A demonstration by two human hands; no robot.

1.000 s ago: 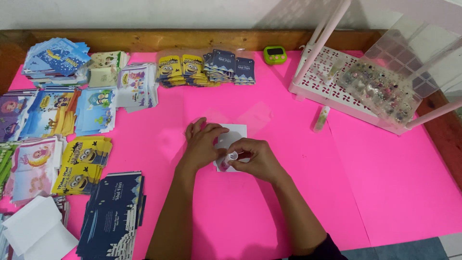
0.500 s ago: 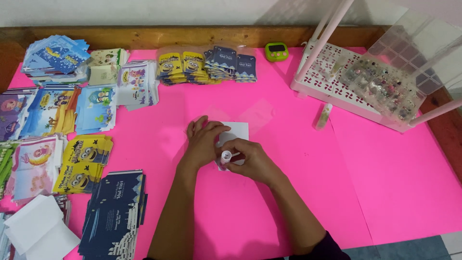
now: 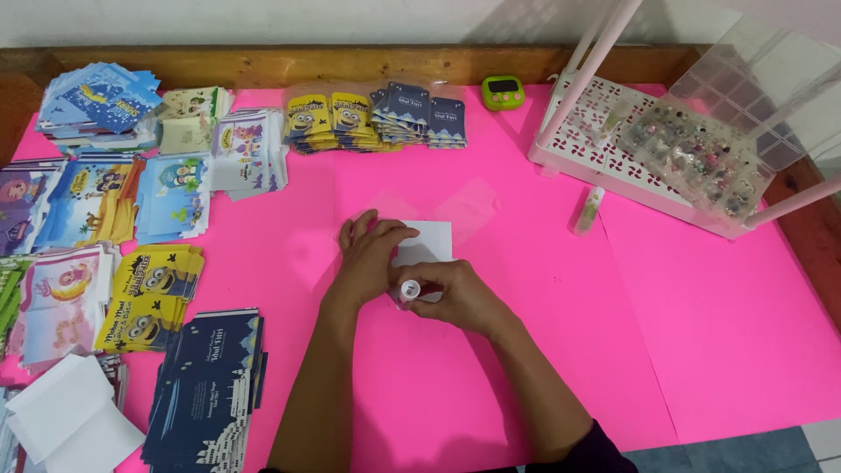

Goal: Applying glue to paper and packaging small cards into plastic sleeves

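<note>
A bright pink sheet (image 3: 701,333) covers a wooden table (image 3: 350,63) set against a pale wall; a strip of tiled floor shows at the lower right. At the centre of the sheet lies a small white card (image 3: 427,240). The left hand (image 3: 372,250) rests flat on the card's left edge, fingers spread apart. The right hand (image 3: 451,293) is closed around a small white tube (image 3: 408,288), just below the card. Left of the card lie stacks of printed envelopes: yellow cartoon ones (image 3: 151,296), dark blue ones (image 3: 208,385), light blue ones (image 3: 172,198). Above the card sits a row of yellow and dark blue packets (image 3: 377,116), with a green timer (image 3: 503,91) beside them. Right of the card stand a white perforated rack (image 3: 604,149), a clear compartment box (image 3: 701,158) and a glue stick (image 3: 589,208).
</note>
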